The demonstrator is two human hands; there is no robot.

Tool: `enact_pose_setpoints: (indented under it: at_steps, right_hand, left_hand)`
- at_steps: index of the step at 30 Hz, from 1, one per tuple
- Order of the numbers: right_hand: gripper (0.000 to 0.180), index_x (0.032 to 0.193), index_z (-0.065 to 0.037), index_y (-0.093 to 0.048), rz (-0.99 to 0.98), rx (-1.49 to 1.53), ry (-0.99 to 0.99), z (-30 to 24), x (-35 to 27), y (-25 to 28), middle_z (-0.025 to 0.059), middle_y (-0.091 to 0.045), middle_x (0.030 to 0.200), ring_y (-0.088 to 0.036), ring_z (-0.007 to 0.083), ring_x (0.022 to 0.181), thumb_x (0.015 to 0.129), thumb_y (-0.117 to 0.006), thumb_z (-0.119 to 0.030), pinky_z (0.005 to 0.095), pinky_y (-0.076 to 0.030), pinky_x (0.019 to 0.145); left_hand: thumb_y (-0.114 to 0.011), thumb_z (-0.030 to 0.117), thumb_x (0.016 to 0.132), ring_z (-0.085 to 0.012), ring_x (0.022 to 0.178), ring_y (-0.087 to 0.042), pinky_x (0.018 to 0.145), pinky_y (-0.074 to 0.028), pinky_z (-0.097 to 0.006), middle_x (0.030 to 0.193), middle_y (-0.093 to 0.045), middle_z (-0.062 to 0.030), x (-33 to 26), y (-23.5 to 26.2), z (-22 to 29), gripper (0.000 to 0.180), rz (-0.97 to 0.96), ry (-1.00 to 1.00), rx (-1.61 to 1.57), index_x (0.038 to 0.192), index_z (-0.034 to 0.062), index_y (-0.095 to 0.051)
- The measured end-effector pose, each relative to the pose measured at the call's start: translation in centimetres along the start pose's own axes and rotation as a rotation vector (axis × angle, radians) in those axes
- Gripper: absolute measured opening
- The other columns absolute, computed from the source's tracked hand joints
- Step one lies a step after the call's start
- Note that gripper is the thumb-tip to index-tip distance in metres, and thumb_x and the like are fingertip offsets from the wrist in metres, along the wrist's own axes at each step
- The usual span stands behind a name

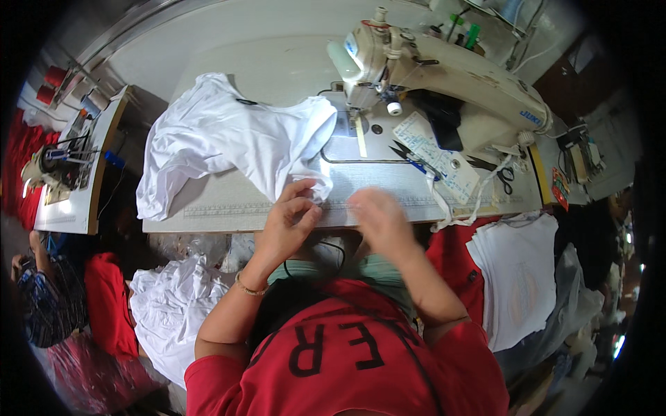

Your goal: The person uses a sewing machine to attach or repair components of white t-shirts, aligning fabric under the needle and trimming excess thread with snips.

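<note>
A white T-shirt (236, 132) lies crumpled on the sewing table, left of the sewing machine (430, 76). At the shirt's near right corner my left hand (293, 216) has its fingers closed on the edge of the cloth. My right hand (380, 220) is apart from the shirt, over the table's front edge; motion smears its fingers, so their state is unclear. A short white strip (361, 139) hangs from under the machine's presser foot. Dark-bladed thread snips (414, 159) with blue on them lie to the right of the needle area.
Black scissors (505, 177), a written paper sheet (437, 156) and a dark phone-like object (445, 125) lie under the machine arm. White cloth pieces (517, 277) are stacked at right, and a white cloth heap (173, 301) sits at left. Another machine table (83, 166) stands far left, near a person's arm.
</note>
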State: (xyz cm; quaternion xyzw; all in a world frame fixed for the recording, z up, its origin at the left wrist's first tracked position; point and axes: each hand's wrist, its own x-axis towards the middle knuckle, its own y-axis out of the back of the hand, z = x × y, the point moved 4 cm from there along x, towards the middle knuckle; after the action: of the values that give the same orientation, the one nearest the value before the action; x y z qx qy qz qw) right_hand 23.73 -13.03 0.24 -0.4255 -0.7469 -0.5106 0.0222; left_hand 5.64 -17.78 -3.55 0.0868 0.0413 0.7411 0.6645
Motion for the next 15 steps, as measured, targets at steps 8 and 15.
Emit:
enact_pose_setpoints:
  at_steps: [8, 15]
  right_hand:
    - [0.033, 0.111, -0.006, -0.057, -0.138, -0.546, -0.335, 10.7, 0.0, 6.1, 0.0135, -0.056, 0.109, -0.054, 0.0337, 0.1, 0.079, -0.055, -0.004, 0.0415, -0.046, 0.087]
    - [0.024, 0.105, -0.001, -0.054, 0.026, -0.38, -0.367, 10.5, 0.7, 6.5, 0.0185, -0.061, 0.09, -0.062, 0.0362, 0.083, 0.082, -0.047, -0.003, 0.0443, -0.048, 0.074]
  left_hand:
    - [-0.062, 0.0, 0.082, -0.0243, 0.102, -0.055, 0.086, -0.044, -0.032, 0.118, -0.051, -0.0139, -0.7, -1.4, 1.7, 0.005, 0.176, -0.272, 0.205, 0.086, -0.0029, -0.063]
    - [-0.062, -0.001, 0.081, -0.0257, 0.072, -0.058, 0.063, -0.047, -0.032, 0.094, -0.059, -0.0141, -1.7, -0.9, 2.4, 0.008, 0.23, -0.244, 0.304, 0.087, -0.0045, -0.062]
